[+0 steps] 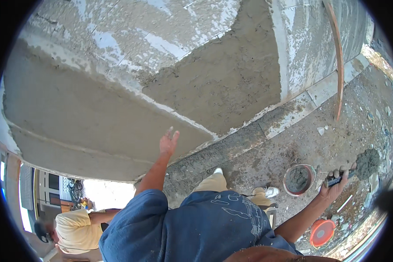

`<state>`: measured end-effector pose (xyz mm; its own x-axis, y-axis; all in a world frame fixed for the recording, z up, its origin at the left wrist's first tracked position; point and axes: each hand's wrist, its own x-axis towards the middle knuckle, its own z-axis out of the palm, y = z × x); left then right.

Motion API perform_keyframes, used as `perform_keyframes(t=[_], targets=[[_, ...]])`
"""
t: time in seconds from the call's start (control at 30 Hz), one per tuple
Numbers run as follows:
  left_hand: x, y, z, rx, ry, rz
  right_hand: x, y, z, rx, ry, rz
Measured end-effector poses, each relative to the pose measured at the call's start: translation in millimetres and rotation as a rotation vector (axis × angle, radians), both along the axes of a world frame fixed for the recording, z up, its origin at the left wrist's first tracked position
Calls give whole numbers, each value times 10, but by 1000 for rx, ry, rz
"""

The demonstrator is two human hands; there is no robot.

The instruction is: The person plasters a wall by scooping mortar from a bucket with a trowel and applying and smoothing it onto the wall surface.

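My left hand point(168, 142) is stretched out in front of the wall, fingers apart and holding nothing. Behind it spreads a smooth band of wet grey mortar point(87, 113); I cannot tell whether the fingertips touch it. A rougher mortar patch point(222, 78) covers the wall further right. Out to the right, my right hand point(335, 180) is wrapped round the dark handle of a trowel point(335, 179). A lump of wet mortar point(367, 163) sits just beyond that hand and hides the blade. Beside the hand stands a bucket point(312, 175) with grey mortar inside.
An orange-red bucket point(322, 233) stands at the lower right. A long wooden strip point(339, 65) leans on the wall at the right. Slabs point(288, 115) run along the wall's foot, and debris litters the ground. Another person in a yellow shirt point(79, 230) is at the lower left.
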<state>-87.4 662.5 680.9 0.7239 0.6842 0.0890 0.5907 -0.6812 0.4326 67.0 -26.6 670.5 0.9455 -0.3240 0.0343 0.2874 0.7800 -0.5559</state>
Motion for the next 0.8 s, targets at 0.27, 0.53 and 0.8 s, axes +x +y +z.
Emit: perform_keyframes(t=[0.27, 0.53, 0.8], targets=[[-1960, 1159, 54, -288, -125, 85, -133, 549, 1692, -237, -188, -861], [-5076, 1809, -1076, -391, 734, 78, -607, 2893, 1848, -348, 249, -1473], [-7191, 2660, -558, -1218, 634, -216, -508, 6308, 1636, -1464, 224, 8]])
